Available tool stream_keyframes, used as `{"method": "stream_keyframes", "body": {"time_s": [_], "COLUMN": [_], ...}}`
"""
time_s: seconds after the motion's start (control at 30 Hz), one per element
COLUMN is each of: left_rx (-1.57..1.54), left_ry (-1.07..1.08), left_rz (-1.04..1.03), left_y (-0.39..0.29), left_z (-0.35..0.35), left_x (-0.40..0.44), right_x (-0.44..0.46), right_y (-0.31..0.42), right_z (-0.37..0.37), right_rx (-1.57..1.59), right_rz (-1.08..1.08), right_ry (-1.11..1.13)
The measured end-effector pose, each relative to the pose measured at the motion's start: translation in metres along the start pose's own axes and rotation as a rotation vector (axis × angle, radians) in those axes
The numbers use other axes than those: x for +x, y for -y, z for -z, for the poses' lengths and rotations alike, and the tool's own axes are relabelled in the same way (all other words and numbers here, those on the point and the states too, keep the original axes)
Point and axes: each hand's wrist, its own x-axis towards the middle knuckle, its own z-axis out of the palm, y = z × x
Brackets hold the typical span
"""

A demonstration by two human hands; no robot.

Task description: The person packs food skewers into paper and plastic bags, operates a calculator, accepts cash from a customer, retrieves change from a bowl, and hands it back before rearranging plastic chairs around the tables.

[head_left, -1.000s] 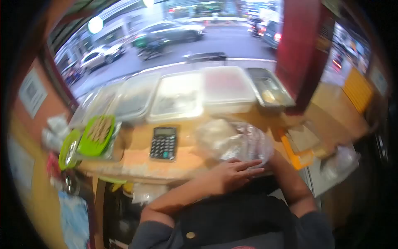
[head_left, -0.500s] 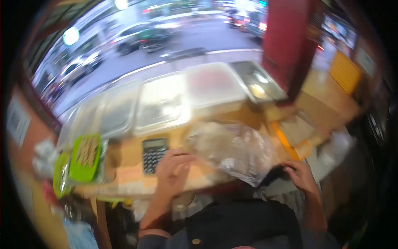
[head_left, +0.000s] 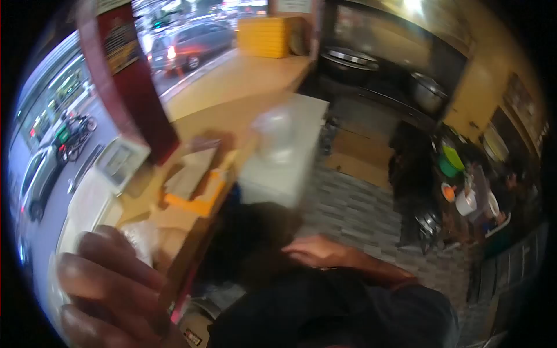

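My left hand (head_left: 110, 290) is raised close to the camera at the lower left, large and blurred. Its fingers are bent but somewhat apart, and I see nothing in them. Behind it, part of a clear plastic bag (head_left: 141, 242) lies on the wooden counter (head_left: 232, 75). My right hand (head_left: 316, 250) is held in front of my dark-clothed body, fingers stretched out, holding nothing. Between the hands and farther off, an orange tray (head_left: 194, 203) with brown paper bags (head_left: 188, 171) rests at the counter's edge.
Clear plastic bags (head_left: 275, 136) lie on a white surface (head_left: 290, 174). A red post (head_left: 130, 81) rises from the counter, with yellow stacked trays (head_left: 262, 37) behind. Pots (head_left: 428, 91) stand at the back. Bowls and a white container (head_left: 465, 202) crowd the right. Grey floor (head_left: 354, 203) shows between.
My view has swung right, from the counter front towards the kitchen. The left hand has left the spot by the calculator and come up near the camera. The right hand has moved in front of my body.
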Motion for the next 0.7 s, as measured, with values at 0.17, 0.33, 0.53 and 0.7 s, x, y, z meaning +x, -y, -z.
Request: {"method": "stream_keyframes", "body": {"time_s": [0.17,0.33,0.53,0.7], "left_rx": [-0.966,-1.531,-1.506,-1.554], "left_ry": [0.079,0.246,0.511,0.803], "left_rz": [0.073,0.080,0.135,0.130], "left_y": [-0.021,-0.040,-0.041,-0.081], "left_z": [-0.162,-0.299,-0.492,-0.643], "left_x": [0.089,0.160,0.197,0.216], "right_x": [-0.173,-0.319,-0.413,-0.486], "right_y": [-0.103,-0.101,-0.132,-0.154], "right_z": [0.019,0.065,0.035,-0.036], "right_rx": [-0.091,-0.140,0.209,0.216], "right_rz": [-0.214,-0.761,-1.154,-1.037], "right_ry": [-0.232,-0.402,-0.688,-1.054]}}
